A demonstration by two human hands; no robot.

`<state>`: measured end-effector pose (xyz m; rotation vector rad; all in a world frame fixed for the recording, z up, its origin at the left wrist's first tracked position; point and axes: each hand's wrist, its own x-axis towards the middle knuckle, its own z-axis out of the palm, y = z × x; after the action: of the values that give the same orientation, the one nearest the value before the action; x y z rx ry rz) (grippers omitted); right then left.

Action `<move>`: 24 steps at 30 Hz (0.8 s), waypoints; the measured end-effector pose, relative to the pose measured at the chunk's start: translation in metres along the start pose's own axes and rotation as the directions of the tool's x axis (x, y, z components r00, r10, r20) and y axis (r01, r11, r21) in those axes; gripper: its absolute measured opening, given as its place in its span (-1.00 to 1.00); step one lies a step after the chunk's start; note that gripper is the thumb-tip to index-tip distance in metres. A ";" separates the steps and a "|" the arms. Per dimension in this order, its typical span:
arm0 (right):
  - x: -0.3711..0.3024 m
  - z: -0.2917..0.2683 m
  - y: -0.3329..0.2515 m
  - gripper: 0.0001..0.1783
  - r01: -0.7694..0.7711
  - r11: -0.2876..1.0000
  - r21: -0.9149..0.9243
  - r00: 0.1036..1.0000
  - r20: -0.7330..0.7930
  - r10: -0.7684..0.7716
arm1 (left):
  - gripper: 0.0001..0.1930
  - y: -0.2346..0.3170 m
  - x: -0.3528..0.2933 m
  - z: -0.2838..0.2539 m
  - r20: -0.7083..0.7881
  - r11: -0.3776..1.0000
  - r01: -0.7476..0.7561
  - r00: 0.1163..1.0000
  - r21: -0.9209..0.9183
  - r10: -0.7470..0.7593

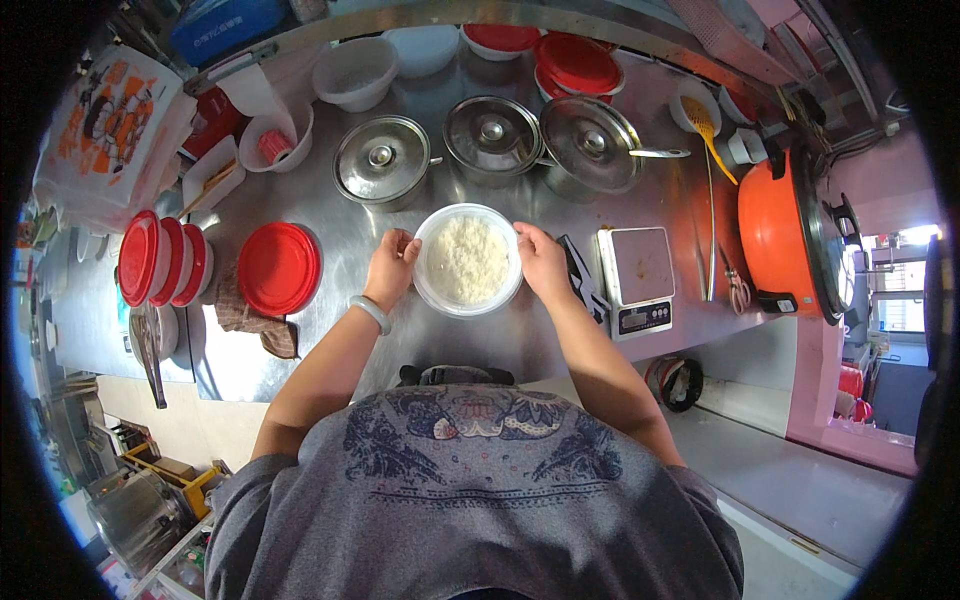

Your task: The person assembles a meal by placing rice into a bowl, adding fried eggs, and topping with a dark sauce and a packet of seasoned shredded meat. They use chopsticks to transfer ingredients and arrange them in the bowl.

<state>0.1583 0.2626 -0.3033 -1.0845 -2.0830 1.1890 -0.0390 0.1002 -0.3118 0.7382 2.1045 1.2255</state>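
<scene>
A round white plastic bowl (pixel 467 311) full of white cooked rice (pixel 468 258) is in front of me on the steel table. My left hand (pixel 391 268), with a pale bangle on its wrist, grips the bowl's left rim with curled fingers. On the opposite side, my right hand (pixel 543 262) closes on the right rim, its thumb lying near the edge. Behind the bowl stand three lidded steel pots, one at the left (pixel 381 160), one in the middle (pixel 490 136) and one at the right (pixel 592 147). A handle sticks out from the right pot.
A digital scale (pixel 640 268) sits right of my right hand. Beyond it are scissors (pixel 738 291), a yellow slotted spoon (pixel 703 122) and a big orange rice cooker (pixel 778 232). Leftward lie a red lid (pixel 278 268), a brown cloth (pixel 238 312) and stacked red-lidded bowls (pixel 143 258).
</scene>
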 end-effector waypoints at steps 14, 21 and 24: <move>-0.009 -0.032 -0.011 -0.60 -0.600 0.714 0.361 0.717 0.638 0.280 | -0.81 0.007 -0.016 -0.040 0.493 0.942 0.263 0.860 -0.206 -0.133; -0.047 -0.029 -0.020 -0.82 0.430 0.903 0.024 0.873 0.244 -0.423 | -0.83 0.000 -0.043 -0.065 0.296 0.649 -0.701 0.713 0.295 0.635; -0.057 -0.012 -0.005 -0.89 0.639 0.747 -0.184 0.725 0.467 -0.506 | -0.84 -0.020 -0.041 -0.058 0.428 0.408 -0.744 0.649 0.529 0.629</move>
<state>0.1968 0.2188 -0.2949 -0.2307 -2.7264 0.7760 -0.0562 0.0295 -0.2979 2.1648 2.1279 0.6242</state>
